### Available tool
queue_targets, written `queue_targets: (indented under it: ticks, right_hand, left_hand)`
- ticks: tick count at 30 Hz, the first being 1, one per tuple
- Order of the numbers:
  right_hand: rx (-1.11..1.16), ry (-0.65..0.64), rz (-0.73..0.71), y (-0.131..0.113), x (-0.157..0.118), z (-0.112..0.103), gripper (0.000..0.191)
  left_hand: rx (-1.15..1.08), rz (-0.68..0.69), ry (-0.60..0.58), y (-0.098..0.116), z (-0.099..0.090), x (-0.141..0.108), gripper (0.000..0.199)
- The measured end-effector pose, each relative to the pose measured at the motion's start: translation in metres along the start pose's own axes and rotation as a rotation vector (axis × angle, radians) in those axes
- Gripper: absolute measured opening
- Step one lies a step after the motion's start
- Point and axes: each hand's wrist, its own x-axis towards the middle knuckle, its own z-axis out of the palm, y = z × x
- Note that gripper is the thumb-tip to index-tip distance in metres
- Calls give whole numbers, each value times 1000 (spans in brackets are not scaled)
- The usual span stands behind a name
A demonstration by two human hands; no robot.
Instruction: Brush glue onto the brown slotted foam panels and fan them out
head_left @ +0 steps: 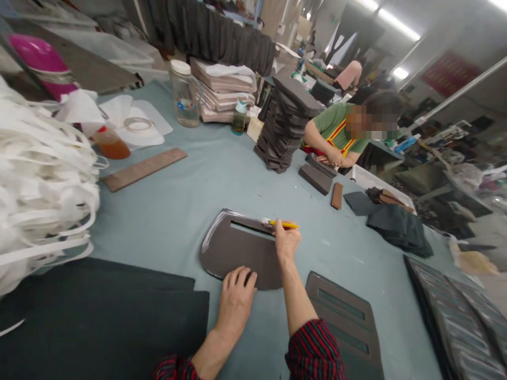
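My right hand [287, 241] grips a yellow marking pencil [285, 225], its pale tip resting near the top edge of a dark brown D-shaped panel [237, 258]. The panel lies flat on the pale blue table cover [166, 211] and has a narrow slot near its straight edge. White streaks run along its curved upper rim. My left hand [235, 301] rests on the panel's lower edge with its fingers spread, holding nothing. The hand and pencil hide part of the panel's right side.
A heap of white straps [43, 179] fills the left side, above a dark fabric sheet [99, 322]. A windowed brown panel [344, 322] lies to my right. A co-worker [336, 129] in a green shirt sits beyond a tall stack of dark pieces [285, 124].
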Motion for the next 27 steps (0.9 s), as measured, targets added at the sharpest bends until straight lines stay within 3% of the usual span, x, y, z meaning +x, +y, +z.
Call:
queue_targets:
  ticks: [3, 6, 12, 15, 18, 22, 25, 27]
  right_hand:
    - [-55, 150, 119, 41, 16, -57, 32]
    - [-49, 167, 158, 64, 10, -90, 30]
    - [-67, 152, 208, 83, -66, -130, 24]
    - [-1, 138, 159, 74, -106, -141, 26]
    - [154, 23, 55, 43, -136, -121, 24]
    - [424, -276, -204, -14, -171, -52, 11]
    - [536, -340, -349, -38, -191, -5, 11]
    - [538, -343, -382, -35, -197, 5, 11]
  left_hand:
    - [9, 18, -9, -1, 2, -1, 31]
    - [26, 32, -8, -1, 2, -1, 31]
    - [-11, 14, -44, 7, -3, -2, 33]
    - [-206, -42, -118, -2, -13, 7, 30]
    - [-563, -209, -196, -30, -34, 30, 28]
    - [-871, -388, -169, -81, -70, 72, 42]
    - [-906, -435, -262, -111, -81, 89, 49]
    - [-803, -441, -321, -122, -78, 91, 48]
